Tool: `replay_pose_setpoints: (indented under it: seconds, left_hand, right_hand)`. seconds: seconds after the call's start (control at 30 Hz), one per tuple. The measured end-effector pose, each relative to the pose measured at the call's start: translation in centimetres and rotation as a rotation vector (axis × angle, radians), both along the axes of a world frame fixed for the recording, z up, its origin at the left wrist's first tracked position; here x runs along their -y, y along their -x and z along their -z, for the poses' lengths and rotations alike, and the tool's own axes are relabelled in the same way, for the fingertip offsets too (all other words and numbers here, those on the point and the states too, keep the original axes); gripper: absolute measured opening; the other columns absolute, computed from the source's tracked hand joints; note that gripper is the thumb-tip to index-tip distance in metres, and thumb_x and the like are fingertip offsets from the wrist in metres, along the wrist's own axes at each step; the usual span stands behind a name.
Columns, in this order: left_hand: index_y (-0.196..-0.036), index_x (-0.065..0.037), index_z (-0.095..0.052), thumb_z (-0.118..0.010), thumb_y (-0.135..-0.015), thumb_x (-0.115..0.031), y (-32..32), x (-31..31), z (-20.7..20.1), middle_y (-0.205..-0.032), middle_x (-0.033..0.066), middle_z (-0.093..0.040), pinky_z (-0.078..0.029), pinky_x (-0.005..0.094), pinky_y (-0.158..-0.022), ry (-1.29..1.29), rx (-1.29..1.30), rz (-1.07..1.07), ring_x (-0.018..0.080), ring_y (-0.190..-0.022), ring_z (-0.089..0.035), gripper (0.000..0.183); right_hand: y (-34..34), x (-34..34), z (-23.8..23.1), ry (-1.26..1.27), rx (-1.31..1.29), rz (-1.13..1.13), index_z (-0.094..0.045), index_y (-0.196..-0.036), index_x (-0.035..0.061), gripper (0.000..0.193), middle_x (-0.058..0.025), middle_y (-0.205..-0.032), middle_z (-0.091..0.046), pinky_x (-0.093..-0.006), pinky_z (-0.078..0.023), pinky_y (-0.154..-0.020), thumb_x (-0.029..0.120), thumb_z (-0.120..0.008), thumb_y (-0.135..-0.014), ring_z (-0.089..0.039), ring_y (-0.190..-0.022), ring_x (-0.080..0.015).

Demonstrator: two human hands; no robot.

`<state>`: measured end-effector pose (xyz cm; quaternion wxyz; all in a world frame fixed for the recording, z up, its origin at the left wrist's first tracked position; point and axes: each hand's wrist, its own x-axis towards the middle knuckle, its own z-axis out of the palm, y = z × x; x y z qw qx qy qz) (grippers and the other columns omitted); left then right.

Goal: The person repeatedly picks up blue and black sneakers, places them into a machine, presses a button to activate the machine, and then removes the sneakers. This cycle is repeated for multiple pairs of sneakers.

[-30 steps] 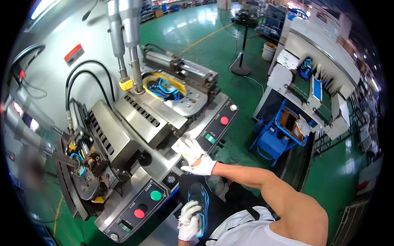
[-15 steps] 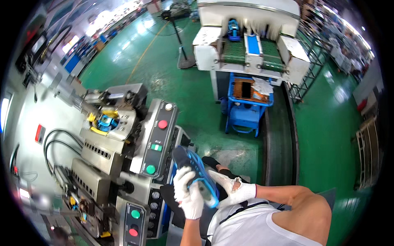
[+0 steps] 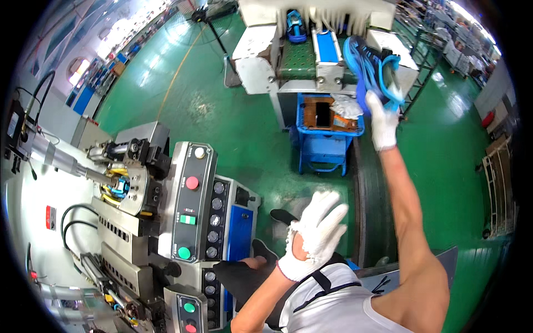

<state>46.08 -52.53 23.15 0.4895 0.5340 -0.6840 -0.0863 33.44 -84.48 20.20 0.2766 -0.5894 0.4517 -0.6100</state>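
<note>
Left hand (image 3: 315,236), white-gloved, is raised before the chest with fingers (image 3: 333,213) spread wide and nothing in them; it hovers just right of the grey control panel (image 3: 191,208), which carries red and green buttons. Left of the panel stands the press (image 3: 119,186), with hoses and a blue part in its fixture. Right hand (image 3: 382,125), also gloved, is stretched far forward at arm's length, its fingers closed around the heel of a blue shoe (image 3: 371,69) held up in the air, sole toward the camera. Beneath the shoe sits a blue cart (image 3: 325,150) on the green floor (image 3: 244,122); just beyond it runs a conveyor (image 3: 300,58) bearing another blue shoe (image 3: 295,26).
</note>
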Motion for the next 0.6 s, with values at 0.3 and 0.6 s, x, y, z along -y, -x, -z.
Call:
replay_pose_setpoints:
  seconds: [0.3, 0.6]
  left_hand:
    - [-0.131, -0.001, -0.068, -0.074, -0.092, -0.005, -1.8, -12.7, 12.5, -0.132, 0.0209, -0.069, -0.051, 0.0431, -0.108, -0.610, -0.325, -0.499, 0.0374, -0.124, -0.066, 0.040]
    - [-0.127, 0.001, -0.070, -0.072, -0.094, -0.004, -2.7, -17.1, 14.6, -0.126, 0.0205, -0.071, -0.054, 0.0431, -0.105, -0.598, -0.428, -0.787, 0.0373, -0.118, -0.069, 0.033]
  right_hand:
    - [0.2, 28.8, 5.7, -0.317, -0.492, 0.011, -0.069, -0.124, -0.0043, 0.097, -0.0147, -0.105, -0.072, -0.0392, -0.053, -0.078, 0.081, -0.073, -0.079, -0.069, -0.090, -0.0226]
    - [4.7, 39.6, 6.9, -0.211, -0.692, -0.003, -0.047, -0.153, -0.0072, 0.108, -0.0248, -0.136, -0.065, -0.0404, -0.049, -0.103, 0.081, -0.055, -0.091, -0.065, -0.118, -0.0305]
